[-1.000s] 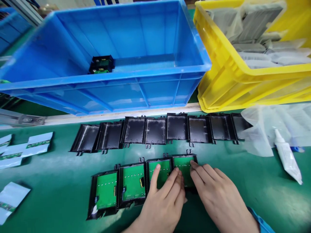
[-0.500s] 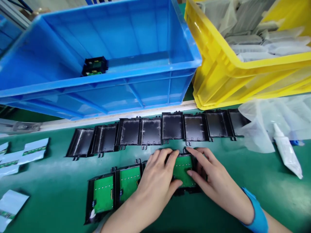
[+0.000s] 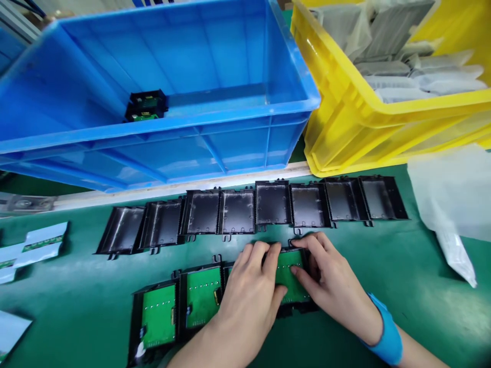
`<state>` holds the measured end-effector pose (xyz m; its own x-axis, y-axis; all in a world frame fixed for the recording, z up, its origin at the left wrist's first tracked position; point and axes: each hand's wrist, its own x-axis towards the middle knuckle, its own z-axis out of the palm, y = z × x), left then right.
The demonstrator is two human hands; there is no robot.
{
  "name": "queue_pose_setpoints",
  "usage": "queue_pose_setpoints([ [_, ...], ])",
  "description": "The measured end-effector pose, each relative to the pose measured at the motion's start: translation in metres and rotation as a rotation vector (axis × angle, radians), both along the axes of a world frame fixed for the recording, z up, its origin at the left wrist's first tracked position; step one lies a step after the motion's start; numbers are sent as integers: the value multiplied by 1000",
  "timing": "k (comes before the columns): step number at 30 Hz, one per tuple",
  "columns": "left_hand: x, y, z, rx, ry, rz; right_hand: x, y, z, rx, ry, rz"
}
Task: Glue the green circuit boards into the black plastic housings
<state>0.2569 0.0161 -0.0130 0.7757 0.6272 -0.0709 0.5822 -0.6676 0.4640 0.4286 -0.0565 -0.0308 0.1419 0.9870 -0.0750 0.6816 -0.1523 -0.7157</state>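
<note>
Green workbench (image 3: 84,301): between left hand (image 3: 251,281) and right hand (image 3: 333,276), thumbs and fingers parted, lies the green-boarded casing (image 3: 289,283), seemingly steadied; beyond the right fingers, plastic film (image 3: 456,179) now bares the end tray (image 3: 379,197).

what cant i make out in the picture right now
All in the head view:
Inside of the third front case from the left: covered by the left hand.
Upper end of the white tube: veiled by cloudy plastic.
Lower-left packet: cut off by the left edge.
Details of bagged items in the yellow crate: blurred, veiled by wrapping.
</note>
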Motion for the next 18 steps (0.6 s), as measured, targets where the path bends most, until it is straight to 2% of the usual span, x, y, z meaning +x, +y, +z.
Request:
queue_pose_setpoints([
  [10, 4, 0, 2, 60, -1, 42, 0, 4, -5, 61, 25, -41],
  [18, 3, 0, 1, 63, 12, -2, -1, 8, -3, 55, 89, -72],
])
